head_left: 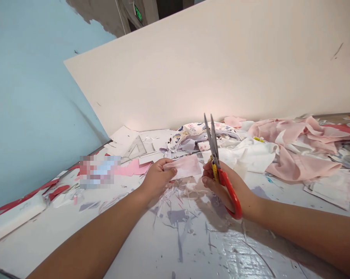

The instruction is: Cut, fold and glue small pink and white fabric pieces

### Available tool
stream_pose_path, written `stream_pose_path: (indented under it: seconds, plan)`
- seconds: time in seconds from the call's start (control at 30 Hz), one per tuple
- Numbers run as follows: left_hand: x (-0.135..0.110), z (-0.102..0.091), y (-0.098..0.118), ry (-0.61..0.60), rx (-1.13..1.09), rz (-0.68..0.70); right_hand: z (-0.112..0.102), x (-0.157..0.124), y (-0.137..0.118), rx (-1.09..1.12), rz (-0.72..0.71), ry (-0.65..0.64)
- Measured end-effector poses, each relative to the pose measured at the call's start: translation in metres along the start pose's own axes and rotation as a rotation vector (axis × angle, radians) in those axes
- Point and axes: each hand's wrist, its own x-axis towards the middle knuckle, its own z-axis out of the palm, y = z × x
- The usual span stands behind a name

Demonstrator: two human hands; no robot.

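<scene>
My left hand (158, 176) is closed on the left edge of a small pale pink piece of fabric (186, 166), held just above the table. My right hand (227, 186) grips red-handled scissors (221, 170); their metal blades point up and away, nearly together, right beside the fabric's right edge. Thin fabric trimmings (181, 193) lie on the table under both hands.
The white table (192, 248) is strewn with scraps. Pink cloth (297, 151), white cloth (250, 155) and floral cloth (192, 137) are heaped at the back right. A clear set square (136, 149) and pink paper (134, 167) lie at the left. A large beige board (221, 66) leans behind.
</scene>
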Motion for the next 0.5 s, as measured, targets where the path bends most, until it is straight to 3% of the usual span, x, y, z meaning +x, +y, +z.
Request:
stream_pose_path:
  seconds: [0.27,0.37,0.5]
  plan:
    - [0.003,-0.005,-0.001,-0.226,0.157,-0.015,-0.002,-0.009,-0.010,-0.238,-0.028,-0.239]
    - [0.004,-0.004,-0.003,-0.171,0.295,0.010,-0.002,-0.011,-0.015,-0.264,0.002,-0.283]
    - [0.004,-0.004,-0.006,-0.044,0.637,0.270,-0.004,-0.007,-0.020,-0.244,0.021,-0.258]
